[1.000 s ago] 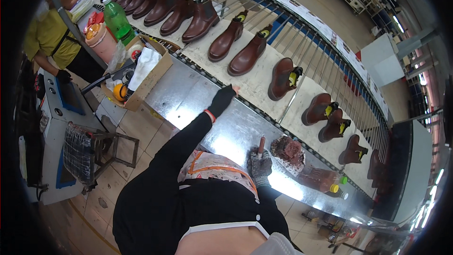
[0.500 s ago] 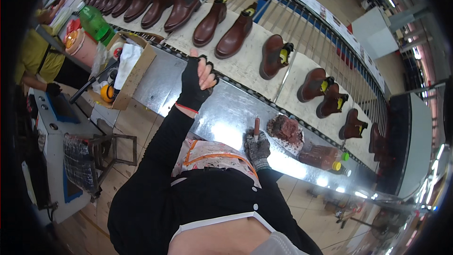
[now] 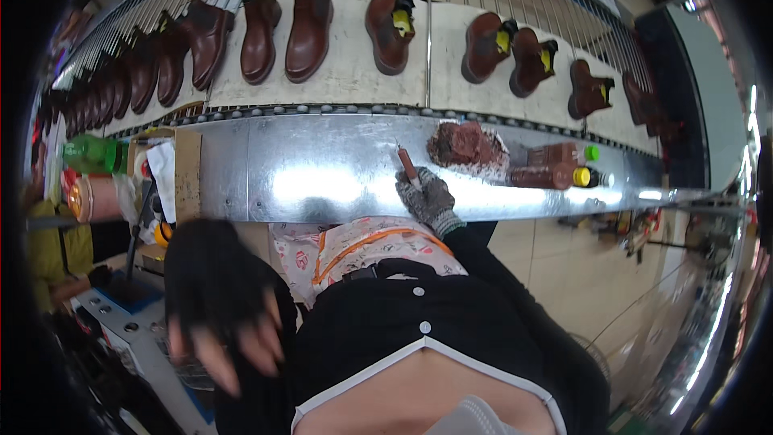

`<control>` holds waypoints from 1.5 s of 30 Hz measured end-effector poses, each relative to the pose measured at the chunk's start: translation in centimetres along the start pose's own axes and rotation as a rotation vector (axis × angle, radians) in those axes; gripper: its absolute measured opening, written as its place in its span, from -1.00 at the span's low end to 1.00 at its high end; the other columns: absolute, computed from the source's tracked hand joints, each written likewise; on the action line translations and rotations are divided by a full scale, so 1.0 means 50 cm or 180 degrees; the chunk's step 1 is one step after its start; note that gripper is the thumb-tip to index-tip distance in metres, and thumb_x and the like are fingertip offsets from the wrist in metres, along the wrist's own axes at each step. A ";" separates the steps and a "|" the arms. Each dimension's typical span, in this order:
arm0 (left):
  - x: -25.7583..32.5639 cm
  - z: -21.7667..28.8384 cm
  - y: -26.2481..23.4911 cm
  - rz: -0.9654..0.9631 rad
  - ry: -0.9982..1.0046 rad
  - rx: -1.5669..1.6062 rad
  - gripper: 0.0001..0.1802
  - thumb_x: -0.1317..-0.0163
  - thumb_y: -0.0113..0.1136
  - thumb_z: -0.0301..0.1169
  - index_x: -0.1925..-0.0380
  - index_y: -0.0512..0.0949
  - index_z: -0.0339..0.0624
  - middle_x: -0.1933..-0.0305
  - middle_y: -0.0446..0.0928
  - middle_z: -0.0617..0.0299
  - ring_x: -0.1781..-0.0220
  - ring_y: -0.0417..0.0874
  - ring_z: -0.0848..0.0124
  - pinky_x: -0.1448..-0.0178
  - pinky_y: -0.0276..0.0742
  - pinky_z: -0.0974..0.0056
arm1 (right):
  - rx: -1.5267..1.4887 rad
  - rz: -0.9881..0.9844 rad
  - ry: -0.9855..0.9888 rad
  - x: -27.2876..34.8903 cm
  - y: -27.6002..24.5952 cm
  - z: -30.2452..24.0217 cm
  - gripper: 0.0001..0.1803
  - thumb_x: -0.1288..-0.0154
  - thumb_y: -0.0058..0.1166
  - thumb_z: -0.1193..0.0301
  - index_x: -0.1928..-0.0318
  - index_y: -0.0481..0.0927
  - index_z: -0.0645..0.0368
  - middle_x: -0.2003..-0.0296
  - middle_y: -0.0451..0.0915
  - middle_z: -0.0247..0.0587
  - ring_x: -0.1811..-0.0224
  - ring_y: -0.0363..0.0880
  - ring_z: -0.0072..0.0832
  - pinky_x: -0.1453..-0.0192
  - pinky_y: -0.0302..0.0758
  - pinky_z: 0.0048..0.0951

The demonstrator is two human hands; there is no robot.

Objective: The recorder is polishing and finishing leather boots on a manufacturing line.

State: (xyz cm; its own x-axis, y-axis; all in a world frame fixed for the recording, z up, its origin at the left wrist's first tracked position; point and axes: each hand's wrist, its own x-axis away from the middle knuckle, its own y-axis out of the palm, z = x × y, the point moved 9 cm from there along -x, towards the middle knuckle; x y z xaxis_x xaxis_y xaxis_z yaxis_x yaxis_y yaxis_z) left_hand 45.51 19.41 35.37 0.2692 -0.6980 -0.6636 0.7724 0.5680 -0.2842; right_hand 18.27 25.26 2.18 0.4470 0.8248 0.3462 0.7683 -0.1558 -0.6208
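Note:
My right hand [image 3: 427, 195], in a grey knitted glove, is closed around a slim brown tube [image 3: 407, 164] with a thin needle-like tip. The tube points up and slightly left above the metal ledge. In a black fingerless glove, my left hand [image 3: 225, 298] is raised near the camera at lower left. It is blurred, its fingers hang apart, and nothing shows in them. Beyond the ledge, brown ankle boots stand in a row, including an upright boot [image 3: 309, 28] and a turned boot [image 3: 390, 36]. Neither hand touches a boot.
A crumpled brown cloth [image 3: 469, 143] lies on the metal ledge [image 3: 322, 141]. Right of it are bottles of brown liquid [image 3: 539, 176]. At left stand a cardboard box [image 3: 188, 173], a green bottle [image 3: 90, 153] and a pink container [image 3: 93, 197]. Another person's sleeve [image 3: 60, 254] shows at far left.
My left hand has swung back from near the boots to the lower left, its fingers loosening. The view has turned and shifted right. My right hand still holds the tube, now tilted left.

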 end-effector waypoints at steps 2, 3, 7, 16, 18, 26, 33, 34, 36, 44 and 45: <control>0.117 -0.072 -0.098 0.1418 -0.0681 -0.0528 -0.45 -0.30 0.00 -0.04 -0.11 0.43 -0.21 -0.16 0.42 -0.16 -0.19 0.44 -0.06 -0.23 0.30 -0.12 | -0.0278 -0.0219 0.0278 0.001 0.008 0.011 -0.61 -0.25 0.10 0.03 0.09 0.61 0.03 0.34 0.66 -0.13 0.23 0.66 -0.21 0.14 0.53 -0.20; 0.226 -0.139 -0.148 0.2453 -0.1897 -0.1370 -0.46 -0.23 0.03 -0.04 -0.09 0.41 -0.16 -0.17 0.40 -0.13 -0.23 0.39 -0.06 -0.27 0.22 -0.16 | -0.0208 -0.0187 0.0121 0.003 0.004 0.003 -0.61 -0.25 0.10 0.03 0.08 0.60 0.02 0.32 0.66 -0.13 0.23 0.66 -0.21 0.14 0.53 -0.20; 0.572 -0.246 -0.205 0.3168 -0.5485 -0.4277 -0.45 0.02 0.13 -0.08 -0.01 0.36 0.02 -0.19 0.31 -0.02 -0.36 0.18 -0.05 -0.44 -0.12 -0.30 | -0.0135 -0.0072 -0.0141 0.009 -0.017 0.002 -0.65 -0.26 0.11 0.08 0.06 0.59 -0.01 0.28 0.64 -0.11 0.21 0.63 -0.12 0.12 0.52 -0.15; 0.784 -0.246 -0.488 0.3991 -0.4618 -0.5016 -0.25 -0.44 -0.17 -0.17 -0.43 -0.15 -0.38 -0.41 0.02 -0.41 -0.44 0.10 -0.16 -0.49 0.01 0.00 | 0.0249 -0.0191 -0.0042 0.006 -0.016 0.021 -0.58 -0.28 0.02 -0.01 -0.02 0.57 -0.09 0.18 0.64 -0.10 0.11 0.63 -0.10 0.02 0.51 -0.06; 0.815 -0.220 -0.543 0.4552 -0.4657 -0.5068 -0.19 -0.35 -0.02 -0.13 -0.39 -0.05 -0.47 -0.36 0.17 -0.35 -0.38 0.28 -0.10 -0.46 0.14 0.05 | 0.0256 -0.0183 -0.0025 0.002 -0.013 0.027 -0.57 -0.28 0.01 -0.02 -0.02 0.57 -0.08 0.18 0.64 -0.08 0.10 0.63 -0.10 0.01 0.50 -0.05; 0.945 -0.266 -0.637 0.5976 -0.4281 -0.3835 -0.17 0.07 0.47 0.07 0.00 0.54 -0.46 -0.08 0.57 -0.08 -0.11 0.57 0.17 -0.23 0.40 0.20 | 0.0182 -0.0175 0.0028 -0.009 0.009 0.057 -0.53 -0.26 -0.01 -0.07 -0.01 0.52 -0.04 0.18 0.62 -0.08 0.11 0.61 -0.08 0.02 0.51 -0.06; 0.986 -0.250 -0.619 0.5970 -0.5067 -0.3667 -0.21 0.05 0.45 0.06 0.01 0.56 -0.42 -0.01 0.60 -0.05 -0.03 0.60 0.17 -0.15 0.47 0.20 | 0.0235 -0.0214 -0.0084 -0.013 0.009 0.050 -0.54 -0.27 -0.01 -0.04 0.07 0.52 0.06 0.20 0.62 -0.04 0.11 0.60 -0.06 0.04 0.51 -0.05; 0.982 -0.243 -0.608 0.6042 -0.5382 -0.3499 -0.23 0.04 0.44 0.05 0.01 0.56 -0.41 0.00 0.61 -0.03 -0.01 0.61 0.20 -0.13 0.48 0.21 | 0.0217 -0.0165 -0.0127 -0.013 0.005 0.047 -0.54 -0.27 0.00 -0.03 0.08 0.51 0.07 0.20 0.61 -0.04 0.12 0.60 -0.06 0.04 0.51 -0.05; 0.956 -0.257 -0.550 0.7071 -0.3884 -0.2235 -0.32 0.00 0.43 0.00 0.04 0.59 -0.34 0.05 0.62 0.05 0.05 0.61 0.29 -0.07 0.51 0.25 | 0.0198 -0.0096 -0.0203 -0.011 -0.001 0.041 -0.55 -0.26 0.00 -0.02 0.10 0.51 0.09 0.21 0.61 -0.04 0.12 0.60 -0.06 0.04 0.51 -0.06; 0.681 -0.249 -0.237 0.7260 -0.3620 -0.1739 -0.51 -0.10 0.42 -0.22 0.04 0.58 -0.30 0.03 0.59 0.20 0.05 0.58 0.45 -0.02 0.50 0.33 | 0.0161 0.0128 -0.0450 0.000 -0.013 0.025 -0.67 -0.27 0.10 0.14 0.00 0.59 -0.06 0.15 0.60 -0.12 0.10 0.61 -0.14 0.04 0.54 -0.15; 0.629 -0.254 -0.220 0.6978 -0.3439 -0.2218 -0.51 -0.09 0.43 -0.21 0.07 0.60 -0.32 0.09 0.61 0.21 0.11 0.58 0.45 0.00 0.50 0.32 | 0.0122 0.0135 -0.0377 -0.001 -0.013 0.029 -0.67 -0.27 0.10 0.15 0.00 0.59 -0.06 0.15 0.60 -0.12 0.10 0.61 -0.14 0.04 0.54 -0.16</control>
State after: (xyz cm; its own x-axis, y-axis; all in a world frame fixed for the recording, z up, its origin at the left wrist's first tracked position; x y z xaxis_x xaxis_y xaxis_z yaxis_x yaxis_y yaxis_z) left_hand 38.19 -3.25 8.85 0.2453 0.9614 0.1250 -0.9306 0.2696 -0.2475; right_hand 17.08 26.12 1.58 0.4198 0.8767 0.2350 0.7308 -0.1730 -0.6603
